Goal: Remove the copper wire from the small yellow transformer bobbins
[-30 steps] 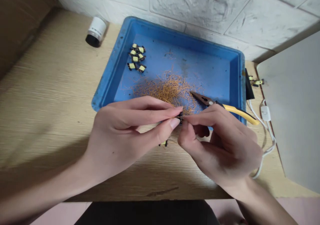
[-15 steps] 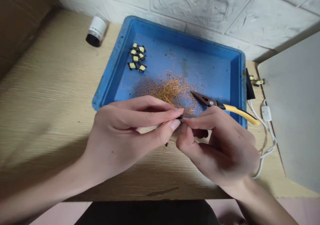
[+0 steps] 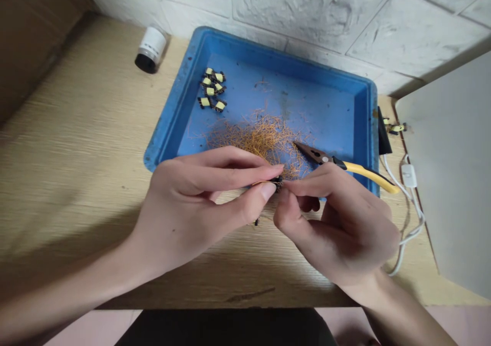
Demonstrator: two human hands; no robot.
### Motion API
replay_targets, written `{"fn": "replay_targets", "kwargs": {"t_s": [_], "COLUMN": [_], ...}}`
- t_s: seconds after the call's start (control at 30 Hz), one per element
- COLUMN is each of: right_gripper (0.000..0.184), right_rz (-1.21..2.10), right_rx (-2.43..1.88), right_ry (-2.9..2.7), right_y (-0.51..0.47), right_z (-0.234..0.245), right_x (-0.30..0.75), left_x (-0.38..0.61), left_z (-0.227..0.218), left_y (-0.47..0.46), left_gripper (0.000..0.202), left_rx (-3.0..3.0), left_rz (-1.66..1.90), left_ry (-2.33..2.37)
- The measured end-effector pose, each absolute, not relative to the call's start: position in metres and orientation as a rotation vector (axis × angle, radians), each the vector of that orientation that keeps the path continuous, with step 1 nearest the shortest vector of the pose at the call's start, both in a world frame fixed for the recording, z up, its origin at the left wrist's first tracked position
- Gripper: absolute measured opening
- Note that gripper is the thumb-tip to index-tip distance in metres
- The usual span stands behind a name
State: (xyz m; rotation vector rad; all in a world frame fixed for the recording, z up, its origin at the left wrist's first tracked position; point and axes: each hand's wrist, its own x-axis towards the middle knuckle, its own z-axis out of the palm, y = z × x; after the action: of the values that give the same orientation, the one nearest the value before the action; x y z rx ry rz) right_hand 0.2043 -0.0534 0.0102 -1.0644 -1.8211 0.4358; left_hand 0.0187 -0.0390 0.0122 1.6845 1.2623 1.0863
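My left hand (image 3: 203,197) pinches a small transformer (image 3: 276,182) between thumb and index finger; just its black end shows, the rest is hidden by the fingers. A thin copper-coloured wire (image 3: 261,182) runs along it. My right hand (image 3: 333,218) is closed, thumb and index fingertips meeting at the transformer's right end, on what looks like a fine wire. Below the left fingers, a small black part (image 3: 257,222) lies on the table. Behind both hands is a heap of cut wire bits (image 3: 261,136) in the blue tray (image 3: 169,115).
Long-nose pliers (image 3: 330,160) with yellow handles lie across the tray's right rim. Several yellow-taped transformers (image 3: 210,91) sit in its left part. A white jar (image 3: 150,50) with a black end lies at the left. A white cord with a switch (image 3: 408,175) runs along the right.
Both hands stay at nearly the same place, pinching the transformer. The right fingertips have shifted very slightly to the right, and the view has moved a little.
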Motion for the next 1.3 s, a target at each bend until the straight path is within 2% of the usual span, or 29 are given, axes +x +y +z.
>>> {"fn": "replay_targets", "kwargs": {"t_s": [0.93, 1.3], "right_gripper": [0.022, 0.023], "right_rz": [0.469, 0.804], "right_rx": [-1.138, -1.232], "right_ry": [-1.777, -1.542], "right_y": [-0.0518, -0.0524], "right_z": [0.0087, 0.0124], "right_x": [0.2014, 0.2008], "left_x": [0.0135, 0.0109], "left_z": [0.0119, 0.0129], "left_y": [-0.0371, -0.0343], "left_gripper": [0.03, 0.027], "left_rx": [1.779, 1.941], "left_rz": [1.017, 1.041], "left_ry": [1.194, 1.195]}}
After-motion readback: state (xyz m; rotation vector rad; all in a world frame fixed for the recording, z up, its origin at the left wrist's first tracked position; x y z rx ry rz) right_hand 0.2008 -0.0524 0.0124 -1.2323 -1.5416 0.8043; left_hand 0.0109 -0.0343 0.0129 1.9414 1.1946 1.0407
